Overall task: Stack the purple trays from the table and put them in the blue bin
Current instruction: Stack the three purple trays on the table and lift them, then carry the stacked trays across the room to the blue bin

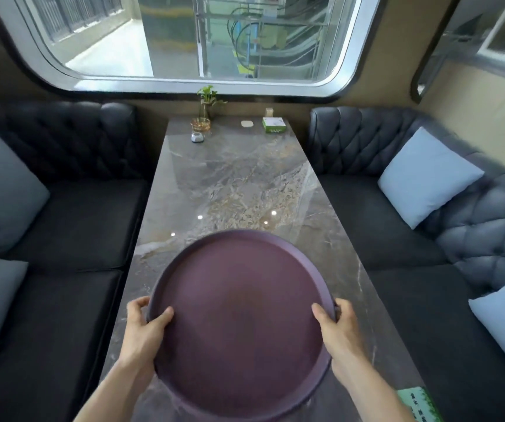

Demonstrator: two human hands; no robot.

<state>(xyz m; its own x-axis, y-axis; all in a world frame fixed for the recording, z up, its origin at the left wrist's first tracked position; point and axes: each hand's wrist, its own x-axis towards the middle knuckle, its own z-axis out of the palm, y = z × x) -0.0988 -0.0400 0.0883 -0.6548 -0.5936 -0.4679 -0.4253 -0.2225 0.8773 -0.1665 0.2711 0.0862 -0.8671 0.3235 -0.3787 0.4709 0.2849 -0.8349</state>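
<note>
**Operator:** Purple tray (pixel 239 324) position: report.

**Inspector:** Round, rimmed, held above the near end of the marble table (pixel 233 178). It is tilted, with the far rim raised. Whether more than one tray is in the stack cannot be told; a second edge shows faintly along the right rim.

**Operator:** Left hand (pixel 143 327) condition?

**Inspector:** Closed on the tray's left rim. The thumb lies over the rim onto the inner face; the fingers curl around the outer edge and underneath.

**Operator:** Right hand (pixel 341 330) condition?

**Inspector:** Closed on the right rim in a mirrored grip: thumb on the inner face, fingers wrapped around the outside. Both forearms enter from the bottom edge of the view.

**Operator:** Other items on the table?

**Inspector:** All at the far end, well apart from the tray: a glass vase with a green plant (pixel 207 102), an amber glass dish (pixel 200 124), a small white object (pixel 197 137), a white coaster (pixel 247 123) and a green tissue box (pixel 273 124). A green printed card (pixel 418 405) lies at the near right corner. Dark tufted sofas (pixel 397 208) with pale cushions flank the table.
</note>
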